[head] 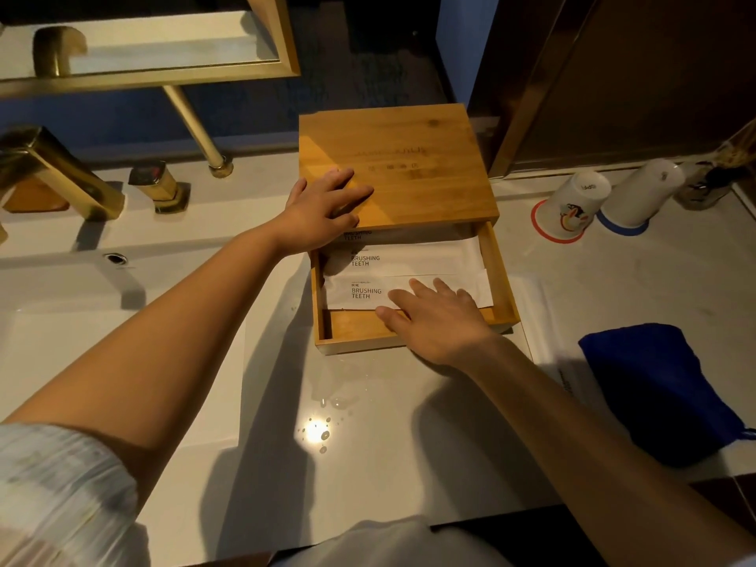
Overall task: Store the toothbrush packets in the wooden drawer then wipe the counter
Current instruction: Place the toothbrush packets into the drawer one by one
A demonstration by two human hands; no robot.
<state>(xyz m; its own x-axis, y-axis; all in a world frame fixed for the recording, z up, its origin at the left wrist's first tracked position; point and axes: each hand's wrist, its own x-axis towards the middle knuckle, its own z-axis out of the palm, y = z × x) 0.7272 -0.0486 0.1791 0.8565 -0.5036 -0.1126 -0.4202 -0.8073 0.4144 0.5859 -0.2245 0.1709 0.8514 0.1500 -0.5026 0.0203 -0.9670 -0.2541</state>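
A wooden box (413, 169) stands on the white counter (368, 423), its drawer (501, 280) pulled out toward me. White toothbrush packets (392, 259) marked "BRUSHING TEETH" lie flat in the drawer, one overlapping another. My left hand (323, 210) rests flat on the box's top at its front left corner, fingers spread. My right hand (433, 321) lies over the drawer's front edge, its fingertips on the nearest packet (356, 292). A blue cloth (650, 394) lies crumpled on the counter at the right.
A sink basin (82, 341) with a gold faucet (57, 169) and handle (159, 186) fills the left. Two upturned cups (572, 206) stand on coasters at the back right. Water drops (323, 427) glisten on the counter in front of the drawer.
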